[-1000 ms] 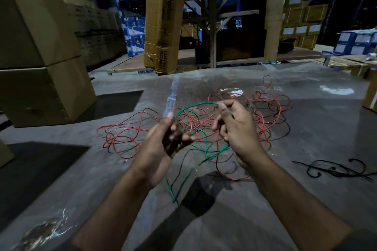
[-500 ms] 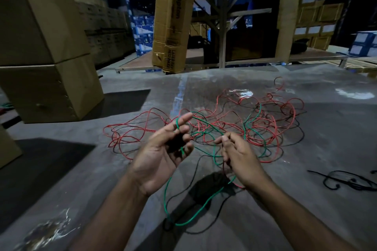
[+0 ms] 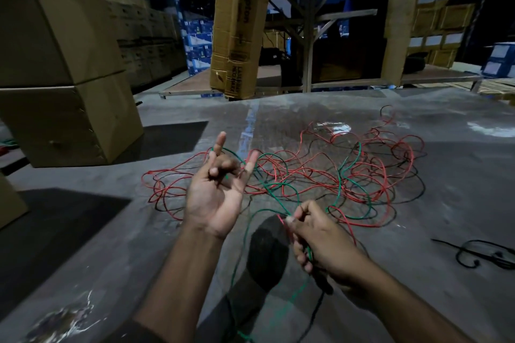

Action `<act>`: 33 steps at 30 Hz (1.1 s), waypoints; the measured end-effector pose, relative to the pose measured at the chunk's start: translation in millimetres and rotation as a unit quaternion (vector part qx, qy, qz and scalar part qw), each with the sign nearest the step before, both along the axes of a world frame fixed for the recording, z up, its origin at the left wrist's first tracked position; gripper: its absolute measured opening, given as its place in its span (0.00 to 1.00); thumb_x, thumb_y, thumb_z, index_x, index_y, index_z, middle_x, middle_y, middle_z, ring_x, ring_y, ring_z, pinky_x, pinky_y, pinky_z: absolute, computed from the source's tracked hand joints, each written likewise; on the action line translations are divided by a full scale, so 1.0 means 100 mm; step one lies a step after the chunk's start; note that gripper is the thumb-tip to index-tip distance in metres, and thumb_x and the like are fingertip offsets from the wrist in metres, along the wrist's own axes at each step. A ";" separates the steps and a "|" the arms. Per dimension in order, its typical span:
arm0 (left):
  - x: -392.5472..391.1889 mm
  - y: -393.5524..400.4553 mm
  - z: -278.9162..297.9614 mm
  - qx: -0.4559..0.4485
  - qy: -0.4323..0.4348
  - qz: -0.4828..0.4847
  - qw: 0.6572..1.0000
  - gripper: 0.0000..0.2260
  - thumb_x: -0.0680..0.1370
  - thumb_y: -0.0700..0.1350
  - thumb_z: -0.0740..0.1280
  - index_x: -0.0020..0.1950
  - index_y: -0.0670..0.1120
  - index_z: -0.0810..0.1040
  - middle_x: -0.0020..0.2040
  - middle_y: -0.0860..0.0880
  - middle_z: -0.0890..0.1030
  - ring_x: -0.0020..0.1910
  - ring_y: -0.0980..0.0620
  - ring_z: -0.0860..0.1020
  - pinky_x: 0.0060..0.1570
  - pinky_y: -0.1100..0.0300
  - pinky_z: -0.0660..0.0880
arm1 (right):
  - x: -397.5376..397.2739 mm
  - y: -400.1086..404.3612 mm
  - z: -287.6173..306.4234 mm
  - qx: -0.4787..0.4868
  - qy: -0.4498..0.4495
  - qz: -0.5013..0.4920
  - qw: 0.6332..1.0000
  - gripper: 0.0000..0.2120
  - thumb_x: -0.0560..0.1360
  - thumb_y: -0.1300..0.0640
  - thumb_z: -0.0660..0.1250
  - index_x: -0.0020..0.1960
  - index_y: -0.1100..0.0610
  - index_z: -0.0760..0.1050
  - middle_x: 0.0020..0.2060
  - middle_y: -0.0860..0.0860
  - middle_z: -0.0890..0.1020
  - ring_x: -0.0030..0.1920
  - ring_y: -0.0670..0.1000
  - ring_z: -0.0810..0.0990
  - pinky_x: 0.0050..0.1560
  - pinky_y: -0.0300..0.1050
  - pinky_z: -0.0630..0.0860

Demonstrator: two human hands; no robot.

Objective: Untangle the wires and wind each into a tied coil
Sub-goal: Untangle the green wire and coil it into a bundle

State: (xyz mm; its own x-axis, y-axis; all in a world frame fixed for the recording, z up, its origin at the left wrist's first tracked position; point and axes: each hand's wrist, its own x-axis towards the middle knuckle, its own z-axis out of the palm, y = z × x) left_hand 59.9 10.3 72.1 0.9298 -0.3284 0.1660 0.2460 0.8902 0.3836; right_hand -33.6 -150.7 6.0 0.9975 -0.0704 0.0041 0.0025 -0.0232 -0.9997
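Your left hand (image 3: pixel 216 198): palm up, green wire (image 3: pixel 281 303) looped over spread fingers | your right hand (image 3: pixel 320 239): pinches it at 4 o'clock | tangle (image 3: pixel 320 175) at 12 o'clock

Left hand (image 3: pixel 216 198) now raised, spread.
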 end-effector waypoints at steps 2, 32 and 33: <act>0.08 -0.02 -0.05 0.077 -0.032 0.068 0.994 0.15 0.85 0.43 0.54 0.67 0.44 0.75 0.27 0.54 0.68 0.42 0.56 0.81 0.72 0.42 0.65 | -0.02 0.01 -0.01 -0.056 0.010 0.033 0.998 0.05 0.82 0.58 0.62 0.51 0.57 0.65 0.30 0.51 0.70 0.24 0.48 0.68 0.21 0.38 0.63; -0.02 0.03 -0.22 0.369 -0.293 0.282 0.836 0.16 0.86 0.46 0.53 0.69 0.51 0.75 0.35 0.52 0.70 0.40 0.51 0.74 0.51 0.46 0.71 | -0.01 -0.19 0.17 -0.464 -0.267 -0.225 0.814 0.10 0.75 0.46 0.70 0.48 0.52 0.82 0.40 0.45 0.80 0.44 0.49 0.77 0.45 0.46 0.74; -0.03 0.03 -0.21 0.358 -0.284 0.274 0.846 0.16 0.86 0.45 0.53 0.69 0.50 0.75 0.32 0.53 0.69 0.39 0.50 0.73 0.55 0.48 0.72 | -0.02 -0.18 0.19 -0.461 -0.270 -0.264 0.803 0.10 0.75 0.46 0.70 0.45 0.53 0.82 0.38 0.45 0.79 0.42 0.49 0.77 0.42 0.45 0.72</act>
State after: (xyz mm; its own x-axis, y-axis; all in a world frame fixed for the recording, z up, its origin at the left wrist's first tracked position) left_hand 56.8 12.9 51.6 0.8118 -0.0788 0.5787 -0.5344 0.2993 0.7904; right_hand -35.9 -168.6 25.1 0.6650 -0.2023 0.7189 0.1752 -0.8935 -0.4134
